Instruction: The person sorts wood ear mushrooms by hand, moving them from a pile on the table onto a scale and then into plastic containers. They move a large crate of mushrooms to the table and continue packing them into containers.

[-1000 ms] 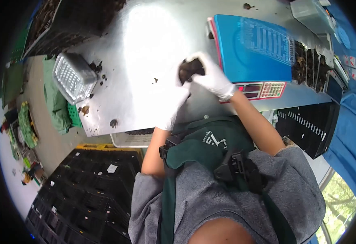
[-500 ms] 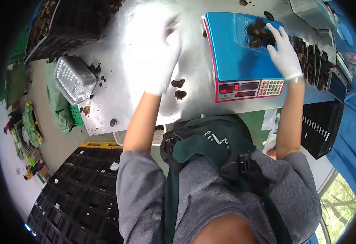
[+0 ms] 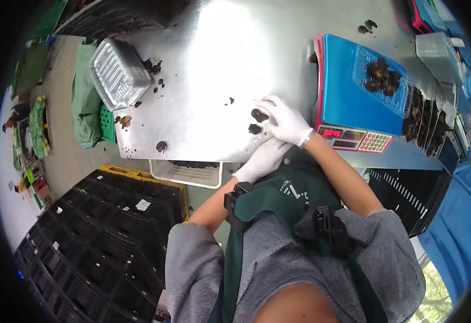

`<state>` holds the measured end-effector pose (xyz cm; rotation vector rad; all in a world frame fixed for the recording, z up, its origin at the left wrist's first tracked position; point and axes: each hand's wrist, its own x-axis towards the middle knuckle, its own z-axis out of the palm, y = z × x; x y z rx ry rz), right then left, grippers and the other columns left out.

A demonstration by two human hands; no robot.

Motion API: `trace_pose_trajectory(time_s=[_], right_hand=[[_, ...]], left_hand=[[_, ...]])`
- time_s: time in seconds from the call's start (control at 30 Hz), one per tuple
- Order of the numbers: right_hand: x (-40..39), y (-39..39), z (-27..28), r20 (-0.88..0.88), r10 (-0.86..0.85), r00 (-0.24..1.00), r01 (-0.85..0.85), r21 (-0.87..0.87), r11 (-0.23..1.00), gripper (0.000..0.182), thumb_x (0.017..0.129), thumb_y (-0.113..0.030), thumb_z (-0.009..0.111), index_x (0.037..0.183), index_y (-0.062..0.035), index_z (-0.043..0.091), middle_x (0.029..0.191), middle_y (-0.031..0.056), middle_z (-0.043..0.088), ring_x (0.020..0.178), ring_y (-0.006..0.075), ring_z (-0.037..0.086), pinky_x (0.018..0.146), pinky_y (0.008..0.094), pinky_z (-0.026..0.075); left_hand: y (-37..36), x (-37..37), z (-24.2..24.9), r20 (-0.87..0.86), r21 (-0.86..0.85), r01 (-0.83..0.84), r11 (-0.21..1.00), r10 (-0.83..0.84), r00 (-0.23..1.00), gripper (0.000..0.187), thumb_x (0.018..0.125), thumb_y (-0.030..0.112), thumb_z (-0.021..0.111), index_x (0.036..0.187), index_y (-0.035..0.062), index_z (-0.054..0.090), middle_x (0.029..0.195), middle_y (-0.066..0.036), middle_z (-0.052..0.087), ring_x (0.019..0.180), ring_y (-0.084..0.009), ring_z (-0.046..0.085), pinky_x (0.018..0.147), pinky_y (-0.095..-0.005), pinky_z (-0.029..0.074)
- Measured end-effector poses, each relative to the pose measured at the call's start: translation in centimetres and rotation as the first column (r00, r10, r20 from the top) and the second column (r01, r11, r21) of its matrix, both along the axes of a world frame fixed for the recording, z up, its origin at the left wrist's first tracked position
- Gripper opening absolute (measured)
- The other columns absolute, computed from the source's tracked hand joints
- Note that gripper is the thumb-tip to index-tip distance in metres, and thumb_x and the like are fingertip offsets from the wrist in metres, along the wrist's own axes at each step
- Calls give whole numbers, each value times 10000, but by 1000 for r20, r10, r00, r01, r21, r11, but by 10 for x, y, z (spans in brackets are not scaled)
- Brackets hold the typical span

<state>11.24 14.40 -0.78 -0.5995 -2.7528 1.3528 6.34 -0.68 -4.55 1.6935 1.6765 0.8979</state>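
Back from the scale (image 3: 353, 89), the right hand (image 3: 285, 121) is touching two dark lumps (image 3: 257, 121), fingers spread, beside the left hand (image 3: 262, 160), whose fingers I cannot tell.

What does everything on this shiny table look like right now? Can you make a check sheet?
Surface: steel table, bright glare, dark crumbs scattered.
Job's things: two dark mushroom pieces on the table by the gloved hands; clear tray of mushrooms on the blue scale, display lit.
Clutter: empty clear tray upside down at the far left; filled trays beside the scale.
Grippers: right hand touching the pieces; left hand at the table edge, grip unclear.
Cables: nothing seen.
Surroundings: black crates on the floor, white basket under the table, green sack.
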Motion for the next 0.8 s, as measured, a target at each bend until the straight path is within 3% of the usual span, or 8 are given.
trace_pose_trajectory(time_s=[0.03, 0.13, 0.33, 0.47, 0.53, 0.6, 0.7, 0.8], right_hand=[[-1, 3, 9, 3, -55, 998, 55, -55, 997, 460, 824, -101, 585, 1283, -103, 559, 1271, 153, 524, 1146, 332, 549, 984, 387, 454], [1, 5, 16, -31, -166, 986, 164, -70, 984, 383, 859, -128, 567, 1240, -96, 586, 1220, 147, 565, 1096, 324, 574, 951, 390, 466], [2, -1, 18, -46, -148, 988, 138, -181, 974, 275, 890, -73, 527, 1151, -60, 613, 1096, 155, 615, 990, 350, 602, 868, 381, 484], [17, -1, 15, -41, -125, 991, 115, -178, 977, 240, 885, -53, 537, 1107, -44, 629, 1062, 153, 625, 971, 336, 613, 858, 372, 487], [25, -2, 18, -24, -144, 989, 137, -180, 974, 229, 884, -55, 545, 1094, -38, 634, 1057, 149, 629, 968, 327, 618, 861, 366, 487], [33, -1, 17, -7, -124, 992, 121, -192, 974, 226, 884, -55, 549, 1093, -37, 635, 1041, 147, 632, 973, 316, 621, 871, 364, 486], [42, -5, 9, -34, -90, 995, 82, -190, 978, 222, 882, -49, 549, 1085, -39, 639, 1030, 152, 631, 978, 322, 617, 874, 375, 488], [47, -8, 8, -76, -68, 995, 58, -123, 991, 211, 878, -42, 549, 1066, -46, 646, 1020, 156, 634, 984, 336, 610, 877, 394, 494]], left_hand=[[11, 8, -14, -69, -116, 18, 993, -26, 997, 397, 877, 99, 539, 1272, 73, 566, 1202, -171, 602, 1126, -346, 577, 932, -416, 483], [63, 29, -33, -366, -12, -301, 954, 276, 889, 527, 945, 222, 476, 1457, 126, 399, 1439, -196, 440, 1337, -318, 420, 1089, -442, 356], [79, -57, -39, -609, -79, -663, 744, 491, 623, 637, 954, 344, 463, 1534, 158, 280, 1572, -216, 233, 1442, -402, 232, 1179, -531, 154], [-12, -119, -39, -623, 6, -880, 474, 690, 367, 607, 946, 284, 466, 1524, 174, 316, 1542, -257, 280, 1436, -434, 240, 1167, -585, 155], [-76, -147, -33, -730, -4, -943, 332, 644, 229, 588, 963, 271, 435, 1523, 140, 311, 1538, -282, 264, 1431, -456, 232, 1174, -558, 166], [-139, -175, -31, -594, -26, -971, 238, 777, 207, 565, 982, 262, 400, 1512, 87, 313, 1539, -293, 250, 1423, -477, 226, 1181, -506, 181], [-208, -195, -36, -598, 17, -965, 262, 776, 200, 538, 1006, 255, 387, 1476, 1, 336, 1530, -293, 270, 1409, -451, 277, 1168, -449, 239], [-165, -167, 5, -288, 82, -977, 196, 943, 165, 498, 1014, 191, 416, 1418, -96, 367, 1480, -318, 334, 1377, -444, 332, 1154, -467, 266]])
